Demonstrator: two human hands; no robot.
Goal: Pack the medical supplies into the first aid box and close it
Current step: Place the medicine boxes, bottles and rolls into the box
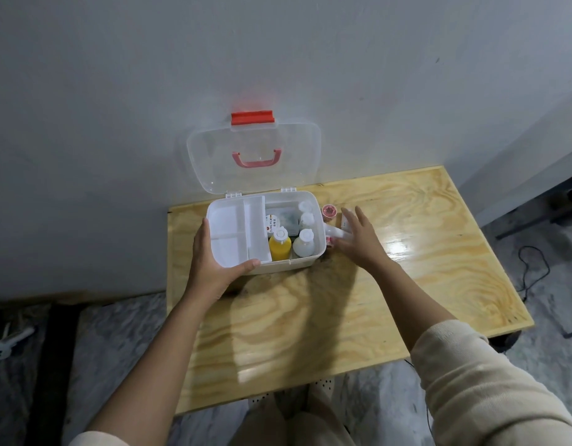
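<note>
The white first aid box (291,265) stands open on the wooden table (310,317), its clear lid (255,156) with a red latch leaning upright against the wall. A white divided tray (236,230) covers the box's left half. The right half holds a yellow bottle (280,247), white bottles (304,243) and a cling film roll (273,223). My left hand (210,259) grips the box's front-left corner. My right hand (358,236) hovers with fingers spread over small white items (337,232) just right of the box. A pink tape roll (328,211) lies beyond them.
A grey wall rises right behind the table. Bare wood stretches in front of and right of the box. A black cable (535,268) lies on the patterned floor at the right, and a white controller (1,349) at the far left.
</note>
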